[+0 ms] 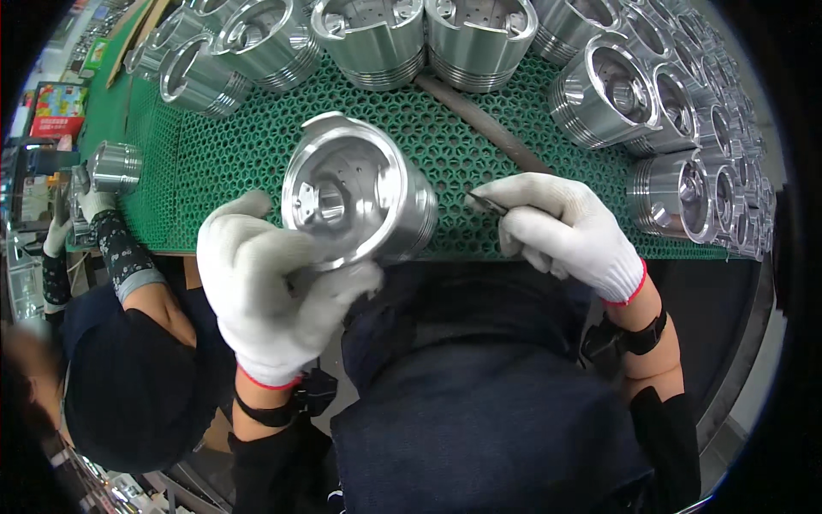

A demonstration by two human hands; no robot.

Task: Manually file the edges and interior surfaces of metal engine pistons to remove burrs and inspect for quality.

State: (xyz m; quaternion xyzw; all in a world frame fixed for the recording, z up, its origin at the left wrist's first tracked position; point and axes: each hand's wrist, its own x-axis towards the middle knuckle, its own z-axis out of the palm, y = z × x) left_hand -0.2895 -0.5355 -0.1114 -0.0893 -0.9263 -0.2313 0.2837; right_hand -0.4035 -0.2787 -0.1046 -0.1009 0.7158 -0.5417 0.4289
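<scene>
The left hand [265, 295] grips the piston [355, 197] by its skirt: likely heavy, rigid, slick. Right of it, the right hand [565, 231] pinches a thin tool [486, 202].

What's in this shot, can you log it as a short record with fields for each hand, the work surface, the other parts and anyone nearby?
left hand: white-gloved left hand grips a silver metal piston from below, its open underside facing the camera
right hand: white-gloved right hand pinches a thin dark tool, tip apart from the piston, just to its right
work surface: green honeycomb mat
other parts: rows of similar pistons along the far and right edges
nearby: a co-worker at left, gloved hand on a smaller piston
</scene>
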